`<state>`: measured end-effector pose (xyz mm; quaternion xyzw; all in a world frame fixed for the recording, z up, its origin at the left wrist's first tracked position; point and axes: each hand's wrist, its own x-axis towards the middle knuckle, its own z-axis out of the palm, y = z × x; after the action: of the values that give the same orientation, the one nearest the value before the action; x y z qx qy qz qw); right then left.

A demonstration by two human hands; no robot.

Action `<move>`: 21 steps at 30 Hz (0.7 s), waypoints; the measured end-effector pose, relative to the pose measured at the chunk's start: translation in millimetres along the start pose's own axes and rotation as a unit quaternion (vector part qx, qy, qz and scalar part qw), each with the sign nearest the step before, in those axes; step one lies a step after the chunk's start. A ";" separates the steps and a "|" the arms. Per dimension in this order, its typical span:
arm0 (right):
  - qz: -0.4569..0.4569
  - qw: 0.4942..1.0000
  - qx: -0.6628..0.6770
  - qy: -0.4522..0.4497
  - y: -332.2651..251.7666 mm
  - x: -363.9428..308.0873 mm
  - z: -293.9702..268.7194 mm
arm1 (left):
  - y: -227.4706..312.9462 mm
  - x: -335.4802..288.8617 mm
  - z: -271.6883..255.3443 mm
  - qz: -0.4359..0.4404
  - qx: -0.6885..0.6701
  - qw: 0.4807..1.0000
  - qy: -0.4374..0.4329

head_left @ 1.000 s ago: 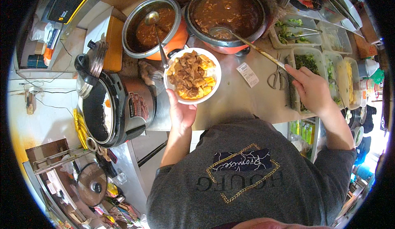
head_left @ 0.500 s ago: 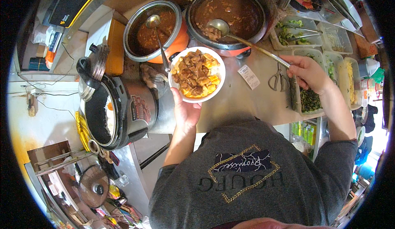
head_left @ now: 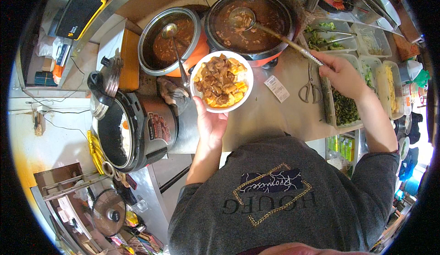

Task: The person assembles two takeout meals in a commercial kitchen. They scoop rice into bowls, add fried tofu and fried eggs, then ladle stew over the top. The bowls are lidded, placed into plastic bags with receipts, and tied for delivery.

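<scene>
My left hand (head_left: 212, 126) is closed round the lower rim of a white bowl (head_left: 250, 81), which holds brown stewed meat and yellow chunks. The bowl is held in front of two orange cookers with dark rims. In my right hand (head_left: 341, 74) is the long handle of a ladle (head_left: 242, 19); its bowl end sits in the brown stew of the right cooker (head_left: 263, 55) with some meat in it. A second ladle (head_left: 170, 31) rests in the left cooker (head_left: 200, 51), its handle leaning out over the rim close to my bowl.
A rice cooker (head_left: 158, 126) stands open at the left with white rice inside. Scissors (head_left: 310, 92) and a paper slip (head_left: 277, 89) lie on the steel counter (head_left: 270, 113). Clear tubs of greens (head_left: 346, 110) and yellow shreds (head_left: 390, 90) line the right side.
The ladle's bowl end in the right cooker has moved slightly away from me and to the left. My left hand still holds the bowl in nearly the same place.
</scene>
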<state>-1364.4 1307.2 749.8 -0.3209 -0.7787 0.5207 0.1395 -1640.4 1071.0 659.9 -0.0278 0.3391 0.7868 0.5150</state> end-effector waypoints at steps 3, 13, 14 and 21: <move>0.020 0.992 -0.116 0.052 -3.7 -0.1 -3.5 | -2.6 4.9 9.4 0.000 -0.025 1.000 -0.014; 0.150 0.987 0.057 0.017 -30.5 -16.4 -10.6 | -10.5 36.3 32.5 0.034 -0.020 0.999 -0.007; 0.134 0.989 0.054 0.011 -32.8 -23.8 -11.6 | -10.2 39.9 33.1 0.038 -0.021 0.999 -0.005; 0.011 0.999 -0.048 0.020 -35.9 -71.6 1.8 | -7.7 51.4 35.9 0.052 -0.044 0.997 -0.032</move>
<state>-1324.1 1250.6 789.8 -0.3459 -0.7964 0.4777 0.1337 -1647.1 1133.7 663.5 -0.0078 0.2884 0.8270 0.4826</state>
